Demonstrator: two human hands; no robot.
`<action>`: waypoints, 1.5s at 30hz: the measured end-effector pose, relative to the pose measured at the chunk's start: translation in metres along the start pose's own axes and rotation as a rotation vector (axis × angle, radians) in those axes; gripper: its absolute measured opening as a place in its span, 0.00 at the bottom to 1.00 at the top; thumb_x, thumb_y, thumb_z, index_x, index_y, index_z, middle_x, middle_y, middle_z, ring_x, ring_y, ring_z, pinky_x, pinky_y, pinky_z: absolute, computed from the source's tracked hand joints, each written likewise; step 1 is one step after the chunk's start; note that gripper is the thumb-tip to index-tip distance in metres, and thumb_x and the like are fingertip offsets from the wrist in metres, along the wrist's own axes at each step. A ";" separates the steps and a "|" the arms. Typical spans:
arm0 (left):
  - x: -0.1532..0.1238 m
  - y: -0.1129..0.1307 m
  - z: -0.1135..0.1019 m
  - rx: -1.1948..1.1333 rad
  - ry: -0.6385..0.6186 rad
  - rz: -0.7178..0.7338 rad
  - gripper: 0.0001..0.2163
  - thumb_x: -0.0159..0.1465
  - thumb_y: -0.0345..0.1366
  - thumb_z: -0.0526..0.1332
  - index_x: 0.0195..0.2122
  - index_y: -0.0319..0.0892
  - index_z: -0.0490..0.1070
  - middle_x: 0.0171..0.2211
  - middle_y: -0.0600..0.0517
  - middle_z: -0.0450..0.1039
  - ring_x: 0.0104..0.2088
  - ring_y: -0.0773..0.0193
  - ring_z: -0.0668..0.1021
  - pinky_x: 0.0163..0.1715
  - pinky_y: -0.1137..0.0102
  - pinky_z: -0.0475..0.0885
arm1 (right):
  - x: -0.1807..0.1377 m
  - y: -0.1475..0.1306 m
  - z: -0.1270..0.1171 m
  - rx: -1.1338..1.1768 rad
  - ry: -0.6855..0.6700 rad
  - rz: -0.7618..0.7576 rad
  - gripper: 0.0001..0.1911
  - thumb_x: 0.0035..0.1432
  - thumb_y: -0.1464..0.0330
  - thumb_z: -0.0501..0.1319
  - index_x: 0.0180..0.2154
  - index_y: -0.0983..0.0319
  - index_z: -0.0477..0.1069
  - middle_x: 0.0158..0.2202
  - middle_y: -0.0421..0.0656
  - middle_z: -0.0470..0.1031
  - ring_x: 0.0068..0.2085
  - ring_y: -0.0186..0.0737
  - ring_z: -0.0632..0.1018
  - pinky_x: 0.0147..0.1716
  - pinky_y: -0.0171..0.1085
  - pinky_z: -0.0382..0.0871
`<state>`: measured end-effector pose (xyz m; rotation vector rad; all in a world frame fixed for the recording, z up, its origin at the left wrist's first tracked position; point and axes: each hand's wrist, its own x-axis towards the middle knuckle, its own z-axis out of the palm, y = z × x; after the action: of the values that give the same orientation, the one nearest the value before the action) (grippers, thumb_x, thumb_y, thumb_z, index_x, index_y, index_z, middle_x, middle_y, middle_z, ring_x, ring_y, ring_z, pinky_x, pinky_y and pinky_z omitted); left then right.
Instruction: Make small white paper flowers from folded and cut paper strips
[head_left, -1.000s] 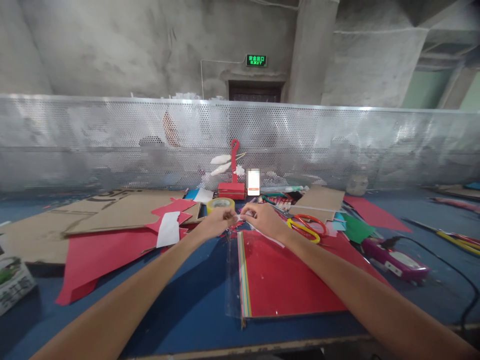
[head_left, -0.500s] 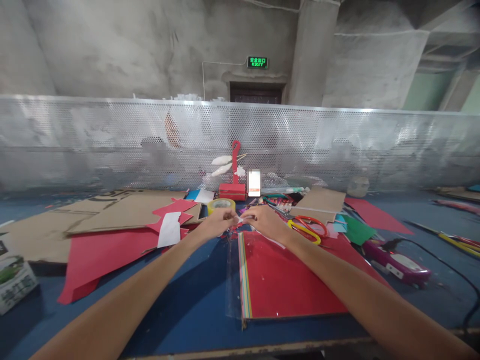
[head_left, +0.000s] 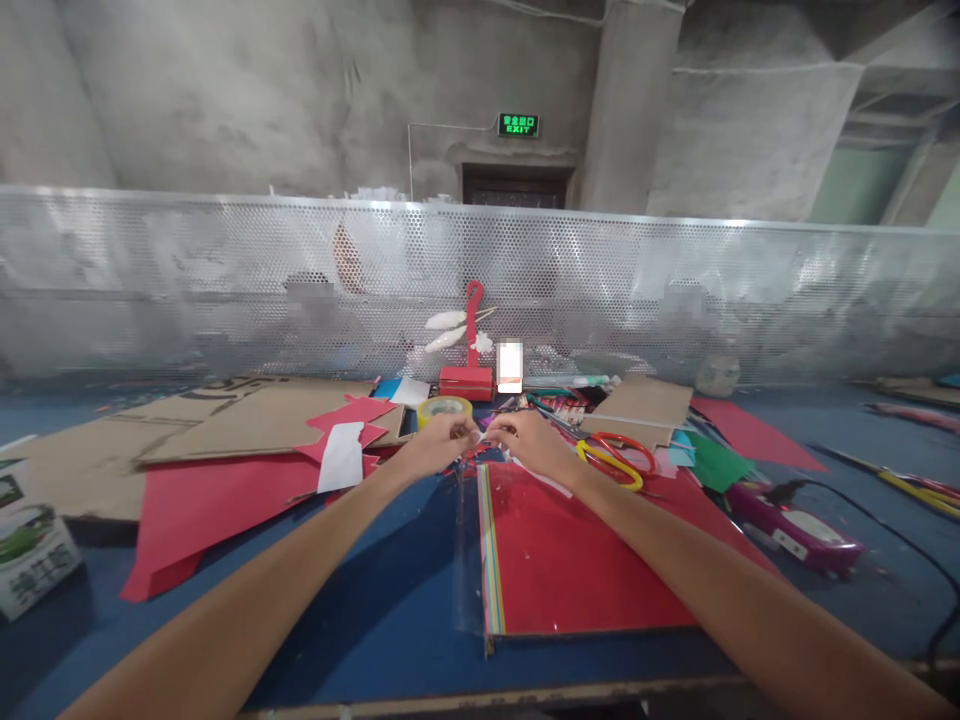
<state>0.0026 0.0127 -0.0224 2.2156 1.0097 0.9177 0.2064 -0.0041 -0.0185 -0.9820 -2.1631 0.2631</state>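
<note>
My left hand (head_left: 444, 442) and my right hand (head_left: 528, 442) meet over the middle of the table, fingertips pinched. Between them shows a small white piece (head_left: 482, 438), perhaps paper; the fingers cover most of it. A roll of yellow tape (head_left: 444, 408) stands just behind my left hand. Under my right forearm lies a stack of coloured sheets (head_left: 585, 570), red on top. Scissors with a red and a yellow handle loop (head_left: 611, 466) rest to the right of my right hand. Beyond both hands stands a red paper piece with a hooked upright (head_left: 466, 380), bearing white leaf-like shapes.
Brown cardboard (head_left: 240, 425), red paper (head_left: 225, 500) and a white scrap (head_left: 341, 458) lie at left. A lit phone (head_left: 510, 366) stands at centre. At right are green paper (head_left: 716, 460), a purple device (head_left: 799, 530) with a cord, and a perforated metal panel (head_left: 637, 270) behind.
The fingertips have shifted slightly around the small white piece. The view has moved a little; the other things lie as before.
</note>
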 end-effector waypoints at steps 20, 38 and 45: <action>-0.005 0.015 -0.001 -0.059 -0.097 -0.008 0.13 0.59 0.46 0.63 0.29 0.39 0.69 0.24 0.56 0.66 0.25 0.69 0.68 0.25 0.74 0.61 | 0.002 0.004 0.001 0.046 0.045 -0.008 0.06 0.60 0.70 0.60 0.33 0.62 0.76 0.27 0.39 0.77 0.28 0.33 0.74 0.31 0.31 0.62; -0.007 0.018 -0.001 0.236 -0.088 0.055 0.11 0.65 0.40 0.55 0.28 0.41 0.67 0.24 0.54 0.68 0.25 0.66 0.69 0.25 0.71 0.61 | 0.001 0.004 0.001 -0.064 -0.069 0.010 0.27 0.68 0.55 0.52 0.23 0.63 0.73 0.20 0.40 0.75 0.24 0.34 0.74 0.30 0.32 0.60; -0.006 0.014 -0.003 0.263 -0.086 0.076 0.11 0.66 0.40 0.54 0.30 0.41 0.69 0.27 0.52 0.71 0.26 0.65 0.71 0.26 0.71 0.62 | -0.001 0.002 0.000 -0.038 -0.079 0.041 0.29 0.69 0.55 0.50 0.22 0.63 0.73 0.18 0.40 0.73 0.22 0.34 0.73 0.29 0.32 0.61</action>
<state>0.0026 0.0003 -0.0131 2.5031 1.0640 0.7491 0.2076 -0.0034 -0.0202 -1.0550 -2.2281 0.2852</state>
